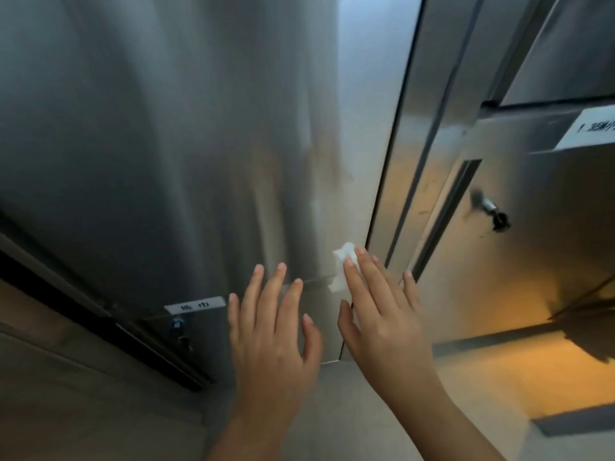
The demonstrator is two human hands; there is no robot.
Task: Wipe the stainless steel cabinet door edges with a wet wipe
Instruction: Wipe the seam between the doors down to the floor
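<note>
A tall stainless steel cabinet door (199, 144) fills the left and middle of the view. Its right edge (382, 194) runs down to a lower corner near my hands. My right hand (379, 314) lies flat with straight fingers and presses a small white wet wipe (342, 261) against the steel next to that edge. The wipe shows above and left of my fingertips. My left hand (273, 327) rests spread and flat on a smaller lower door panel (319, 314), holding nothing.
A white label (194, 305) and a keyed lock (178, 327) sit on the lower door at the left. To the right stands another steel door with a vertical slot (446, 217), a lock with a key (492, 211) and a paper label (592, 128). Grey floor lies below.
</note>
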